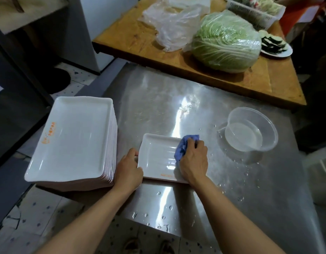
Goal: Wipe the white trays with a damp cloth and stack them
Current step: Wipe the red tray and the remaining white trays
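A single white tray (pixel 156 156) lies flat on the steel table (pixel 176 110), with wet streaks on its inside. My left hand (pixel 128 169) grips its left rim, thumb on top. My right hand (pixel 194 160) holds a crumpled blue cloth (pixel 184 146) and presses it onto the right part of the tray. To the left stands a tall stack of white trays (pixel 74 140) with an orange logo, at the table's left edge.
A clear plastic bowl (pixel 250 129) with water sits to the right, water drops around it. Behind, a wooden board (pixel 195 66) carries a wrapped cabbage (pixel 226 43), a plastic bag (pixel 173 24), a white basket (pixel 253 13) and a plate of slices (pixel 275 44).
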Tool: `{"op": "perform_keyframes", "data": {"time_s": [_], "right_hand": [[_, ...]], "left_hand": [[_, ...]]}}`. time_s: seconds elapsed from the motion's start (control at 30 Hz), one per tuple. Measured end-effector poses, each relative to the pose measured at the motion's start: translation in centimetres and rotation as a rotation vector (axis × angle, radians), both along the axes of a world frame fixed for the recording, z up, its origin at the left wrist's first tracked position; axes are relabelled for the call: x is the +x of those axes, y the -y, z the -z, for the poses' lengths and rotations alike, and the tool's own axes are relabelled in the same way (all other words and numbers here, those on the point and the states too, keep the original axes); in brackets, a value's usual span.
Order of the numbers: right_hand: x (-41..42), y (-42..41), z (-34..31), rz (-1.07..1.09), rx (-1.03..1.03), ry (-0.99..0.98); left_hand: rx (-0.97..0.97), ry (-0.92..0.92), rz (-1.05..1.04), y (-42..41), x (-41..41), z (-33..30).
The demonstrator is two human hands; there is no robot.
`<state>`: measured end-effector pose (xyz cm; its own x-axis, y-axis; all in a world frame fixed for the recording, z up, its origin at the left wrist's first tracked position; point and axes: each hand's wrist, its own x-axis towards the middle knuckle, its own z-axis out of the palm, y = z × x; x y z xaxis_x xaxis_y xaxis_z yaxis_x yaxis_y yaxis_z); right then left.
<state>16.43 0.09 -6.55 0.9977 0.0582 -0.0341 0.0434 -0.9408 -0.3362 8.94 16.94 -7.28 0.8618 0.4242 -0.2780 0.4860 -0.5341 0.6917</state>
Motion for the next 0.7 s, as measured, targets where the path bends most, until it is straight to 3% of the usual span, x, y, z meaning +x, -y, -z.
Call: {"op": "perform_keyframes", "data": {"time_s": [0.2,0.3,0.47,0.7], "right_hand": [[-1.2,-4.4,1.1,-0.294,0.017,-0.036],[-1.1,-6.4,0.4,-0.354,0.094,0.019],[-0.5,-7.1,-0.3,-0.414,0.181,-0.059],[-3.8,-4.5,-0.4,-0.565,0.191,-0.197]], "left_hand": [[-0.036,0.003,-0.023,0.0,-0.3,0.2],[-0.016,-0.001,-0.006,0.0,-0.2,0.0],[0.039,0.01,0.015,0.1,-0.2,0.0],[-0.167,0.017,-0.099,-0.2,-0.5,-0.1]]}}
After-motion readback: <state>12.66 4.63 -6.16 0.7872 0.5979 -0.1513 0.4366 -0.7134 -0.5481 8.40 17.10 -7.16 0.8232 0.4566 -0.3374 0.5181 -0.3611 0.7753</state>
